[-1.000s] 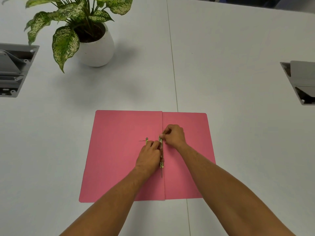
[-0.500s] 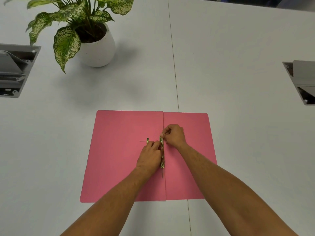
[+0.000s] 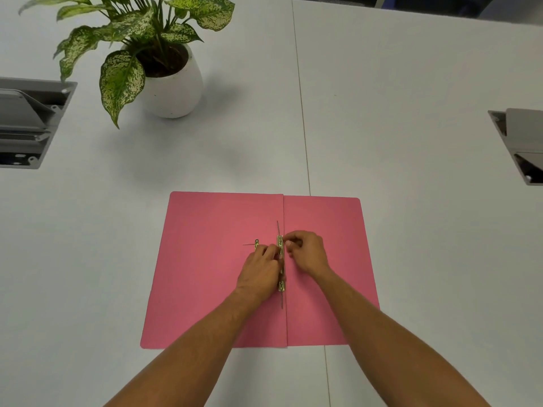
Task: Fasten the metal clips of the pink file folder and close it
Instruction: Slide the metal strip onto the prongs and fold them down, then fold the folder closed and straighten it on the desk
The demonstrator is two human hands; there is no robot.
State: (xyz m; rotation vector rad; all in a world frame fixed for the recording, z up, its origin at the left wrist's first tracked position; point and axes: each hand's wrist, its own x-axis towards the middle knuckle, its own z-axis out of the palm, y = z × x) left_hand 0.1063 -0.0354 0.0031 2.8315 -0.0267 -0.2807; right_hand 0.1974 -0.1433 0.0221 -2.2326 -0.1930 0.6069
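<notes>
Pink file folder lies open and flat on worktop, centred near front edge, spine running fore-aft. Metal clips sit along spine; a small separate brass piece w/ thin prong rests on the left leaf, just beside the strip.

Left hand is laid on the left leaf against the strip, fingertips pressed at its upper part, prob. to pin it while it is worked. Right hand: grip pinched at top end of strip; exactly what is held between fingertips cannot be told. Prongs project past both strip ends, so fastening is judged unfinished; folder not yet shut.

Surroundings: potted plant far left, cable boxes at both sides, all well apart. Nothing obstructs the fold path.
</notes>
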